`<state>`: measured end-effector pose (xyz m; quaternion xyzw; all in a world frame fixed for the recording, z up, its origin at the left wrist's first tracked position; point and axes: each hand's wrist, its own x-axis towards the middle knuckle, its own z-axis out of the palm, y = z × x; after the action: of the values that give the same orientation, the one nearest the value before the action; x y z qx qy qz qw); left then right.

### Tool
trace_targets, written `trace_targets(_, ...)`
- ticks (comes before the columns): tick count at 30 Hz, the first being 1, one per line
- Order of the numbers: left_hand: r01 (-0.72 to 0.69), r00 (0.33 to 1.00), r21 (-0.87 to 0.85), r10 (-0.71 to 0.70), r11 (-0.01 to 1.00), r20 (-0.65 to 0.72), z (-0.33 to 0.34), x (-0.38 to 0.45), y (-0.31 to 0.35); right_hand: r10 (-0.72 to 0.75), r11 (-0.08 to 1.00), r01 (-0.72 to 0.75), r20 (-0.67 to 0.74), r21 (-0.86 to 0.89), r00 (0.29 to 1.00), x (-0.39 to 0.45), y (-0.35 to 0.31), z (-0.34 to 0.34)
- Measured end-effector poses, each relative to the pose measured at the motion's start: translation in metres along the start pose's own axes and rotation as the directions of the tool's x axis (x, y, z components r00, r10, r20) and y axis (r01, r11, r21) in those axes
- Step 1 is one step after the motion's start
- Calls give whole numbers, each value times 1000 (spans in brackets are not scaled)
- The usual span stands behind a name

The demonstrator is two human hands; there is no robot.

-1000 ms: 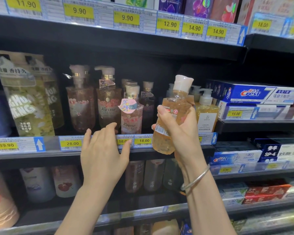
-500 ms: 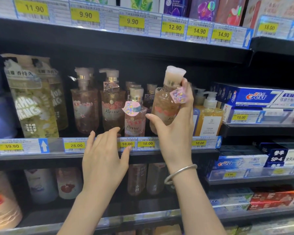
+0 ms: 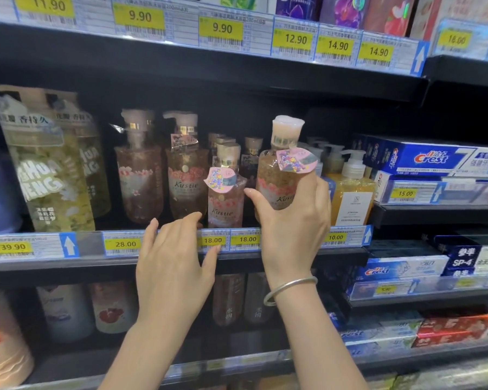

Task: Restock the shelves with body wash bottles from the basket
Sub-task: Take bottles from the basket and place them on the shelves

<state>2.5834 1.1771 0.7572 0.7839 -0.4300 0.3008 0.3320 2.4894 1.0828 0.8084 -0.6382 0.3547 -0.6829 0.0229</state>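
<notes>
On the black metal shelf (image 3: 341,256) with yellow price tags, the right hand (image 3: 292,235) has its grip curled round a clear pink flower-printed body wash bottle (image 3: 279,175), upright just right of a matching shelved bottle (image 3: 226,198), while the left hand (image 3: 172,266) rests slack-fingered on the near edge.

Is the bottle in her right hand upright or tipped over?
Upright. The bottle has its cap on top and label level, gripped by the right hand.
</notes>
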Motion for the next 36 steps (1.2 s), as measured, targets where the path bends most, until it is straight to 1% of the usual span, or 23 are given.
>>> trace_targets(9, -29, 1000, -5, 29, 1000, -11, 1, 0, -2, -24, 992, 20, -27, -127, 999, 3, -5, 11)
trace_targets(15, -33, 999, -13, 32, 999, -22, 0, -1, 0, -16, 997, 12, -53, -76, 998, 1, -3, 14)
trace_targets(19, -34, 999, -3, 34, 999, -42, 0, -2, -4, -22, 997, 20, -27, -79, 999, -5, 0, 17)
trace_targets(22, -23, 998, 13, 24, 1000, -53, -1, -3, -8, -20, 990, 21, 9, -137, 1000, -8, 0, 18)
trace_targets(27, -25, 998, 11, 26, 1000, -58, -1, -3, -8, 18, 974, 7, 108, -228, 994, -17, 2, 21)
trace_targets(32, -23, 998, 9, 24, 1000, -49, 0, -3, -8, 19, 966, 4, 87, -259, 996, -18, 3, 20)
trace_targets(36, -20, 999, 9, 20, 1000, -43, 0, -3, -8, 27, 968, 5, 125, -250, 992, -21, 6, 16)
